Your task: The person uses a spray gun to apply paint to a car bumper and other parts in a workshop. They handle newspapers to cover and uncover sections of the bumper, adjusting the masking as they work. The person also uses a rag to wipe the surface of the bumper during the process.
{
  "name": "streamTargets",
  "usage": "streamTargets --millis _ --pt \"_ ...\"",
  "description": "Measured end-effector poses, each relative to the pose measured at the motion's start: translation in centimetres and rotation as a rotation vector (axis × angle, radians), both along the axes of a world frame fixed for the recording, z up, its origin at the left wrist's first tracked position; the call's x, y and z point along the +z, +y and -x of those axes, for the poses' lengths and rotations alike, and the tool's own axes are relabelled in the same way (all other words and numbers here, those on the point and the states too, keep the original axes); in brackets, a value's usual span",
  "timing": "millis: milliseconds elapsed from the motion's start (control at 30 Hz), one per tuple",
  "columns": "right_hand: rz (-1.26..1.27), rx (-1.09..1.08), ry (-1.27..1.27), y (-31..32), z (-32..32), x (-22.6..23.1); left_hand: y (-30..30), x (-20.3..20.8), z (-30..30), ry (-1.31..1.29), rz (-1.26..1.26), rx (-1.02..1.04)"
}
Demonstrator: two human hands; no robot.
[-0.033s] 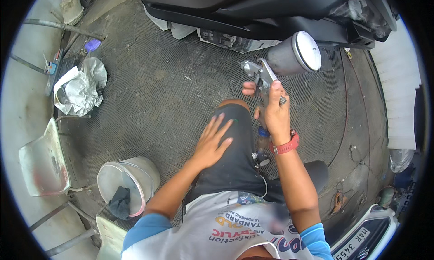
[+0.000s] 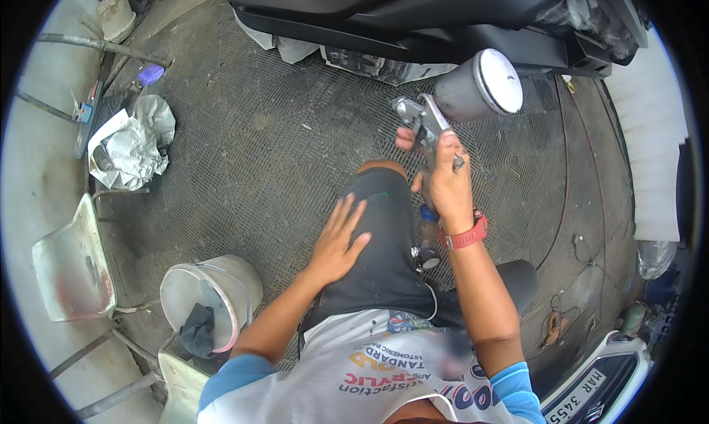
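My right hand (image 2: 450, 186) is wrapped round the handle of a metal spray gun (image 2: 427, 118), with fingers at its trigger. A grey paint cup (image 2: 461, 92) with a white lid sits on the gun, tilted to the right. Below the grip hang a blue fitting (image 2: 428, 214) and a small round gauge (image 2: 427, 259), beside my thigh. My left hand (image 2: 338, 241) rests on my dark-clad thigh, fingers spread, holding nothing. Just beyond the gun is a large matte black vehicle panel (image 2: 413, 25).
Crumpled paper (image 2: 136, 143) lies on the textured floor at left. A white bucket (image 2: 244, 284) with a dark cloth (image 2: 197, 329) over its rim stands near a pale chair (image 2: 70, 265). Newspaper (image 2: 369, 66) lies under the panel. A hose (image 2: 565, 173) runs along the right.
My left hand has slid slightly back and left along the thigh. The spray gun and my right hand have barely shifted.
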State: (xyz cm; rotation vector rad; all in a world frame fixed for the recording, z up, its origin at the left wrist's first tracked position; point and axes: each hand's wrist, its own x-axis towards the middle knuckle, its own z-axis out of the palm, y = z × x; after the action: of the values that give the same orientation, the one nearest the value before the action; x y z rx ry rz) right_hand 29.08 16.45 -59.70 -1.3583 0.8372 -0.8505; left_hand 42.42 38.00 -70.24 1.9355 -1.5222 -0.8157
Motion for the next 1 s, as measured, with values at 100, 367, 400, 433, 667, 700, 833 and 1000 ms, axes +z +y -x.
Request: streamTargets --millis 100,367,400,433,667,700,833,1000 --pt "0.037 0.054 -0.021 0.0 -0.4 -0.4 5.6 0.5 0.9 0.22 -0.38 0.328" --pt "-0.025 0.056 0.095 0.1 -0.4 -0.5 -3.3 7.0 2.7 0.721 -0.06 0.173" --pt "-0.031 0.054 0.092 0.1 -0.5 -0.3 -5.2 6.2 3.1 0.857 -0.039 0.179" --pt "-0.041 0.059 0.091 0.3 -0.8 -0.3 -6.6 4.1 3.5 0.995 -0.019 0.193" --pt "-0.029 -0.041 0.032 -0.3 0.0 -0.3 -10.8 -1.4 5.4 1.494 0.039 0.15" --pt "-0.03 -0.05 0.042 -0.3 0.1 -0.1 -10.9 -2.0 5.5 1.497 0.046 0.137" --pt "-0.039 -0.072 0.062 -0.3 -0.1 0.1 -11.0 -3.9 5.6 1.446 0.07 0.08" --pt "0.007 -0.037 0.047 -0.5 -0.4 -0.6 -12.4 -4.7 2.0 1.279 0.105 0.003"
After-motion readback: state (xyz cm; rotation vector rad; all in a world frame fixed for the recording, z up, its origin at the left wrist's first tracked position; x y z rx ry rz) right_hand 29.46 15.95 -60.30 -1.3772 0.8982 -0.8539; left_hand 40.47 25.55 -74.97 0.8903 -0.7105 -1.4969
